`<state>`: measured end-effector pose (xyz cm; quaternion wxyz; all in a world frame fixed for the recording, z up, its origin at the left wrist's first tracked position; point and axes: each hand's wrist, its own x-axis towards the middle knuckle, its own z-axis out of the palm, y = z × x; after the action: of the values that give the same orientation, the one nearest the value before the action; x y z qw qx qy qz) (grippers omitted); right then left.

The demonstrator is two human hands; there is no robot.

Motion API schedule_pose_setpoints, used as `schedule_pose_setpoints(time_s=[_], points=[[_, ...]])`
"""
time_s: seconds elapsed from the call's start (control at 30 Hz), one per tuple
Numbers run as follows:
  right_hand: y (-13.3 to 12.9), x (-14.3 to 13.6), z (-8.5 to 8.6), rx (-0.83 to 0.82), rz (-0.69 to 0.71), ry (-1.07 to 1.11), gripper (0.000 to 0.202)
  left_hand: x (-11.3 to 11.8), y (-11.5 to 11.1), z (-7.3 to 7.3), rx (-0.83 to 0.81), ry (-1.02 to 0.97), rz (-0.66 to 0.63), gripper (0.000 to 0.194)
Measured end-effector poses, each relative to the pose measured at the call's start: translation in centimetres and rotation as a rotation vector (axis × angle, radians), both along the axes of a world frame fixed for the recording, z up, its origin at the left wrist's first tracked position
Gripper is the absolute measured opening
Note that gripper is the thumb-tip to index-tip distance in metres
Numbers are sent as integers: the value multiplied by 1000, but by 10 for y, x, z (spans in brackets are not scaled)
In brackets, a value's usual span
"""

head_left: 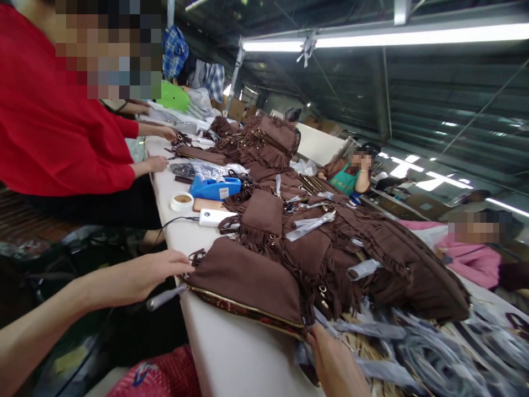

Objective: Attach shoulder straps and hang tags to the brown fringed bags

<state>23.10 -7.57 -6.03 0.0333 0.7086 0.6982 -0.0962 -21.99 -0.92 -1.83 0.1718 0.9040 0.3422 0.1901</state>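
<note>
A brown fringed bag (pixel 248 278) lies before me at the table edge, its gold zipper side turned toward me. The zipper looks at least partly open, with a patterned reddish lining showing along it. At the bag's left end, my left hand (pixel 159 273) has its fingers closed on the corner. A wrapped zipper pull (pixel 165 298) hangs just below that hand. My right hand (pixel 336 361) grips the opposite corner, by the zipper's end, thumb toward me; some of its fingers are hidden. More brown fringed bags (pixel 262 212) lie directly behind this one.
Beyond my left hand are a white device (pixel 212 217) with a cable, a round tub (pixel 182 202) and a blue tape dispenser (pixel 217 188). Wrapped straps (pixel 430 347) are heaped at right. A co-worker in a red top (pixel 61 132) stands at left; others sit across the table.
</note>
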Motion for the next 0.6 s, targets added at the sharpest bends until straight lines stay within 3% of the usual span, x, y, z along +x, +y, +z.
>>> schedule_pose_setpoints(time_s=[0.07, 0.13, 0.2, 0.3, 0.37, 0.43, 0.53, 0.6], points=[[-1, 0, 1, -2, -1, -32, 27, 21, -16, 5, 47, -43, 59, 67], [-2, -2, 2, -3, 3, -49, 27, 55, -32, 5, 16, -76, 3, 55], [-4, -6, 2, 13, 2, -60, 27, 93, -44, -4, -10, -9, -102, 42], [-8, -10, 1, 69, -7, -82, 28, 135, -49, -27, 68, 149, -3, 29], [-12, -7, 1, 83, -14, -62, 29, 145, -42, -38, 98, 179, 77, 35], [-17, -2, 5, 69, -20, 18, 30, 144, -30, -40, 128, 115, 110, 53], [-26, -3, 23, 71, 10, 213, 30, 136, -5, -33, 143, -2, 89, 72], [-32, -17, 42, 50, 62, 367, 31, 132, 10, -26, 105, -36, 39, 78]])
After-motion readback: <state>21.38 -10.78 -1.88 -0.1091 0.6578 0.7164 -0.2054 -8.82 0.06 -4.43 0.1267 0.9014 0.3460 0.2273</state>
